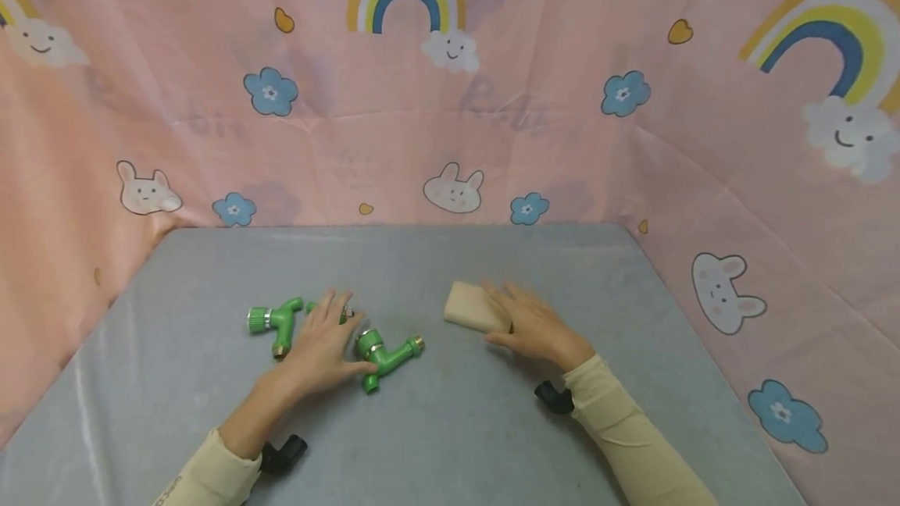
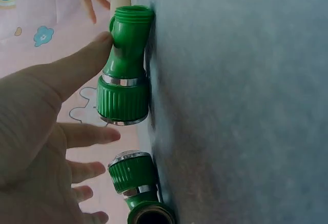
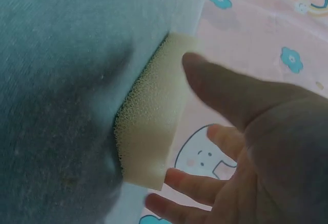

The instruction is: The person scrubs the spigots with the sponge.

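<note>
Fingers spread and nearly straight, the right hand extends over the right end of the sponge, gripping nothing; fingertip contact is unclear. Left of the sponge, the left hand is likewise splayed and grasps nothing, its thumb at the near tap, contact uncertain. That green tap lies left of the sponge, closer to the person; the half-hidden tap and outer tap lie farther left of it. The grey table spreads beneath the sponge, a pink curtain behind it.
</note>
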### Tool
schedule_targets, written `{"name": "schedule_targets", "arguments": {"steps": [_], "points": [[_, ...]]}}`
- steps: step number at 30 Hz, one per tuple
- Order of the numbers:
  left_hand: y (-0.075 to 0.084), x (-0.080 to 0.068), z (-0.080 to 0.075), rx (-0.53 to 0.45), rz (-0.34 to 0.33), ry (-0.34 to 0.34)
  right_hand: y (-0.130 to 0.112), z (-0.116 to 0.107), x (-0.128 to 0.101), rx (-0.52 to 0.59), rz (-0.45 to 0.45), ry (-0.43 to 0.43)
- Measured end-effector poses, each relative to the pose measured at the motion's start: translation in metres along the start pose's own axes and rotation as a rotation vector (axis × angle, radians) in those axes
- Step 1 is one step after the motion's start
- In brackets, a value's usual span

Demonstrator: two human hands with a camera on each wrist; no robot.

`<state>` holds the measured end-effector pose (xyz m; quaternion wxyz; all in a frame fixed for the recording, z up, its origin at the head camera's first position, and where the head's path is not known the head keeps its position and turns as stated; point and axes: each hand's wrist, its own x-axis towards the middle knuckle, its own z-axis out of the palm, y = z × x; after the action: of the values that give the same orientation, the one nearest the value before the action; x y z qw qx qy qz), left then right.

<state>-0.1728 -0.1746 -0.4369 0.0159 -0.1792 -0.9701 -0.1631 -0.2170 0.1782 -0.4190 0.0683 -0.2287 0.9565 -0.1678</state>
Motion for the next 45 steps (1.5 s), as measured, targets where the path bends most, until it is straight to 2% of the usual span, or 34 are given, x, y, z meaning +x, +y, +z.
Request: {"name": "schedule_targets", "arguments": {"steps": [7,11,15,17,19,22,25,27,32,38,41,45], "points": [[0.003,0.001,0.002,-0.049,0.022,-0.016,0.001,0.003,-0.001,-0.023,-0.044,0.046],[0.005,0.001,0.002,-0.073,0.034,-0.013,0.001,0.007,0.001,-0.021,-0.029,0.058],[0.010,0.001,0.002,-0.082,0.063,0.006,0.001,0.009,0.002,0.015,-0.009,0.060],[0.013,0.001,0.002,-0.100,0.053,-0.009,0.001,0.009,0.004,0.057,-0.010,0.067],[0.015,0.001,0.001,-0.149,0.036,-0.041,0.000,0.007,0.005,0.117,-0.008,0.068],[0.017,0.003,0.000,-0.276,-0.016,-0.100,-0.005,0.003,0.005,0.203,-0.007,0.073],[0.016,0.005,0.001,-0.389,-0.031,-0.125,-0.015,-0.003,0.003,0.262,-0.022,0.069],[0.014,0.005,0.001,-0.446,-0.021,-0.131,-0.022,-0.005,0.002,0.299,-0.068,0.057],[0.014,0.005,-0.003,-0.543,0.025,-0.069,-0.039,-0.008,-0.004,0.375,-0.222,0.040],[0.019,0.004,-0.005,-0.659,0.049,0.012,-0.052,-0.001,-0.009,0.370,-0.363,0.114],[0.022,0.003,-0.006,-0.699,0.066,0.040,-0.057,0.004,-0.008,0.341,-0.401,0.143],[0.023,0.004,-0.010,-0.762,0.074,0.069,-0.062,0.007,-0.005,0.267,-0.409,0.177]]}}
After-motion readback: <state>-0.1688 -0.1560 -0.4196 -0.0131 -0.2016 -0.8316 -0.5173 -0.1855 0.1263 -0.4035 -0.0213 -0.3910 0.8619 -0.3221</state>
